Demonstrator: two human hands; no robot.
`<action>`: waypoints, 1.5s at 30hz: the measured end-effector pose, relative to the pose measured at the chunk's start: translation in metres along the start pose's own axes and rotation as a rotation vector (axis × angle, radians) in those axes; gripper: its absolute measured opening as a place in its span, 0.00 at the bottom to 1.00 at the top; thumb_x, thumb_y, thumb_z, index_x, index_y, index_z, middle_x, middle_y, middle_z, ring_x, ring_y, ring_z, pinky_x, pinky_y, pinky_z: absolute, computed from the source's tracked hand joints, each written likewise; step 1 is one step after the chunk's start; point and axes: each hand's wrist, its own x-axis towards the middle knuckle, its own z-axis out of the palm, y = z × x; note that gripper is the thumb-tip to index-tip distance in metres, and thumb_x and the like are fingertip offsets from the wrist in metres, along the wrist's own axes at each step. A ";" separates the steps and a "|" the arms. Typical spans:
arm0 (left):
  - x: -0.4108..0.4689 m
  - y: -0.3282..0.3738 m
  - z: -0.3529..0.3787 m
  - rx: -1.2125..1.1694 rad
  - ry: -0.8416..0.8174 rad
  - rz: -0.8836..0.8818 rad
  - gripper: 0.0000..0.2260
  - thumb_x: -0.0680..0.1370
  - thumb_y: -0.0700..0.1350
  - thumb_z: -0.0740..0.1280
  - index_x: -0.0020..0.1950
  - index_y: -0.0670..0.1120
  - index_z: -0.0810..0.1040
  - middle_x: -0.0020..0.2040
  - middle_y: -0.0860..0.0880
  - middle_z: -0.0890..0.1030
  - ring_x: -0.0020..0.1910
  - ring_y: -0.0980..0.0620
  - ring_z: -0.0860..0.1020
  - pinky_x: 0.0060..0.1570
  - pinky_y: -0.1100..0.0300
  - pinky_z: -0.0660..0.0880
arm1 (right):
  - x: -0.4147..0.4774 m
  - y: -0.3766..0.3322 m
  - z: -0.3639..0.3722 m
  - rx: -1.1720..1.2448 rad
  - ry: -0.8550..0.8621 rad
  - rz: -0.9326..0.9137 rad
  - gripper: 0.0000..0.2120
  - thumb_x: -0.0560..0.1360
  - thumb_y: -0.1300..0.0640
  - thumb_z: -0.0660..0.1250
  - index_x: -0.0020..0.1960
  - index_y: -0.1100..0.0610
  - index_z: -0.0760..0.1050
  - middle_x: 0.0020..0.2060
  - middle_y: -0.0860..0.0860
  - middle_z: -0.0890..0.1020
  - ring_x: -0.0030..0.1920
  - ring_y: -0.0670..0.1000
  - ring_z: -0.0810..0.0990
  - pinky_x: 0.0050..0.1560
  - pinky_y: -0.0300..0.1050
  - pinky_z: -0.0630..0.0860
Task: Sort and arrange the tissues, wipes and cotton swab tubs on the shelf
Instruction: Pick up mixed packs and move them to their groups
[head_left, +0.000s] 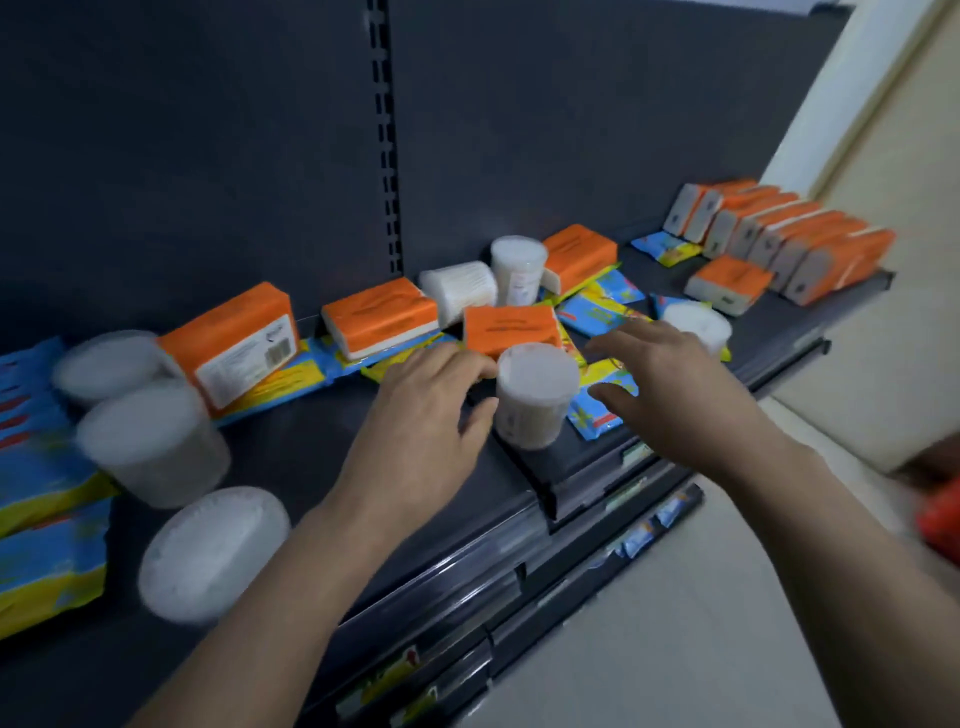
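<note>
Both hands reached over the dark shelf (322, 457) toward an upright cotton swab tub (535, 395) that stood near the shelf's front edge. The left hand (426, 400) lay just left of the tub, its fingers (470, 366) spread and loosely curved, the tips at or very near the tub's rim, with nothing gripped; whether they actually touched it could not be told. The right hand (670, 374) hovered just right of the tub, open with the fingers splayed, empty, above blue and yellow wipes packets (597, 410) that lay flat on the shelf. Directly behind the tub an orange tissue pack (511, 325) rested flat. Further back, one tub lay on its side (460, 291) beside another standing tub (518, 270), and a further tub (696, 325) sat beyond the right hand. At the right end a row of orange tissue packs (784, 239) stood on edge, close together. On the left, three blurred tubs (156, 447) were grouped near a stack of wipes packets (47, 545), and a tilted orange pack (234, 343) leaned over more wipes.
</note>
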 end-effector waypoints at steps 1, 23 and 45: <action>0.004 0.001 0.004 -0.004 -0.012 0.010 0.08 0.74 0.44 0.65 0.52 0.46 0.77 0.49 0.50 0.78 0.50 0.51 0.74 0.52 0.57 0.69 | -0.001 0.006 0.000 -0.013 -0.016 0.017 0.19 0.75 0.53 0.66 0.65 0.54 0.72 0.61 0.54 0.76 0.63 0.57 0.70 0.61 0.51 0.66; 0.058 0.073 0.088 0.188 0.143 -0.246 0.11 0.75 0.46 0.61 0.54 0.45 0.77 0.51 0.49 0.78 0.50 0.54 0.69 0.50 0.64 0.62 | 0.078 0.128 0.059 0.109 -0.514 -0.304 0.28 0.73 0.49 0.69 0.69 0.57 0.65 0.67 0.54 0.69 0.67 0.55 0.67 0.64 0.52 0.69; 0.107 0.096 0.117 0.086 0.260 -0.108 0.07 0.74 0.39 0.65 0.50 0.44 0.78 0.48 0.49 0.78 0.49 0.50 0.74 0.51 0.61 0.68 | 0.086 0.166 -0.006 0.576 0.015 -0.214 0.24 0.71 0.61 0.68 0.64 0.52 0.65 0.43 0.53 0.76 0.42 0.54 0.73 0.43 0.45 0.70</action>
